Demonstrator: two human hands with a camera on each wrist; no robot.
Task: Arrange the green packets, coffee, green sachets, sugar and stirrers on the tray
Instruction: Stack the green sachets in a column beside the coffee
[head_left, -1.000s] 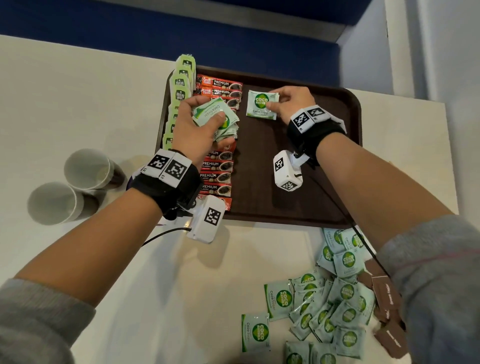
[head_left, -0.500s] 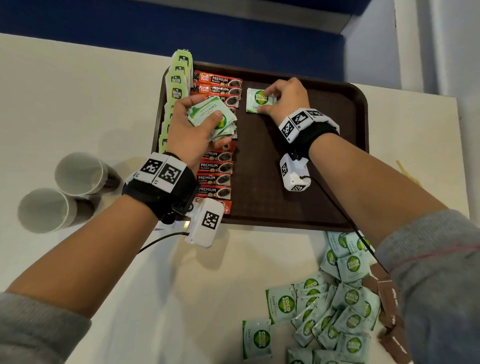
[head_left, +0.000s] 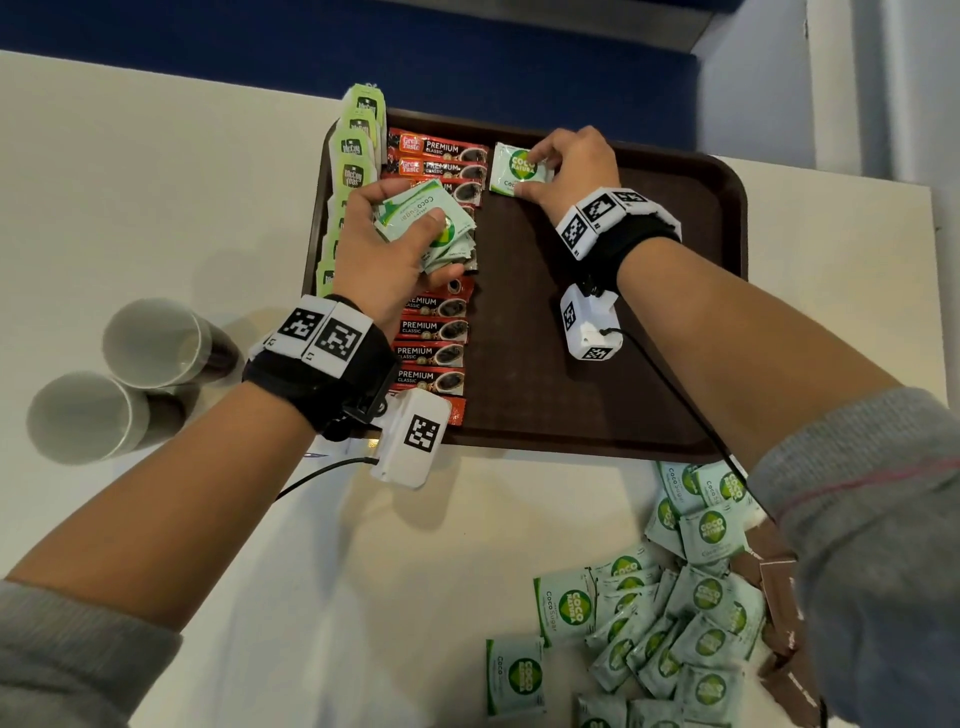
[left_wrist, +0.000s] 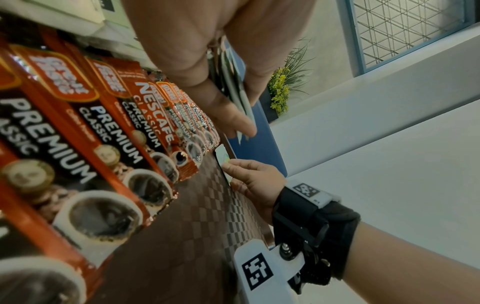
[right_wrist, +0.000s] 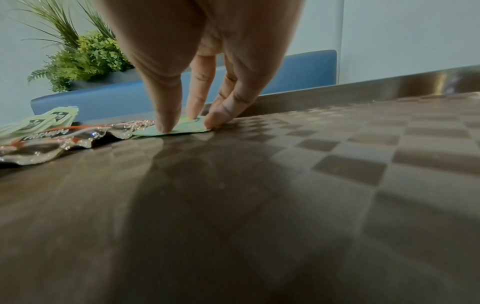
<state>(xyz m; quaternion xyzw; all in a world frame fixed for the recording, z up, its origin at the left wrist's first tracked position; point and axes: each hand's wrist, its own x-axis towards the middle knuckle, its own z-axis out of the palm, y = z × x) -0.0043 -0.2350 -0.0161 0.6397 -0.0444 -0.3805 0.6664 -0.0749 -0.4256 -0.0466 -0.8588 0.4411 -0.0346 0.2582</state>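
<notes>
A brown tray (head_left: 597, 395) holds a column of green tea packets (head_left: 352, 156) along its left edge and a column of red coffee sticks (head_left: 434, 353) beside them. My left hand (head_left: 405, 218) hovers over the coffee sticks (left_wrist: 103, 123) and grips a stack of green sachets (head_left: 431, 228). My right hand (head_left: 535, 176) is at the tray's far side. Its fingertips (right_wrist: 163, 125) press one green sachet (right_wrist: 182, 130) flat on the tray, just right of the top coffee sticks (right_wrist: 52, 142).
A loose pile of green sachets (head_left: 675, 623) lies on the white table near the tray's front right corner, with brown sugar packets (head_left: 779, 597) beside it under my right sleeve. Two paper cups (head_left: 150, 343) stand left of the tray.
My right hand has carried the single sachet toward the tray's far edge and set it down flat beside the coffee sticks. My left hand still holds its stack in place.
</notes>
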